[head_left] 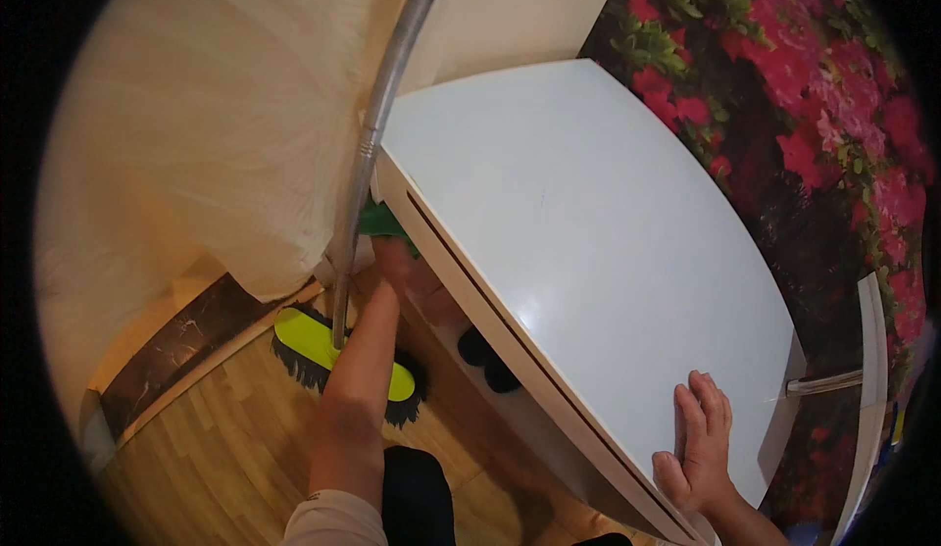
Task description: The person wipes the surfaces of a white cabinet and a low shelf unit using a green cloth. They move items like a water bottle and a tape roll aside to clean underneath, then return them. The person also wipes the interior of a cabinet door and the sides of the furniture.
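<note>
My left arm reaches down beside a cabinet with a white top. At its end, my left hand is partly tucked under the cabinet's edge and slightly blurred. A green cloth shows at that hand, which seems closed on it, though most of the fingers are hidden. My right hand rests palm down on the white top near its front right corner, fingers stretched out, holding nothing.
A broom with a lime-green head and a grey metal handle leans left of the cabinet. Dark shoes sit on a low shelf inside. Pale sheeting covers the left; a flower-print wall stands at right.
</note>
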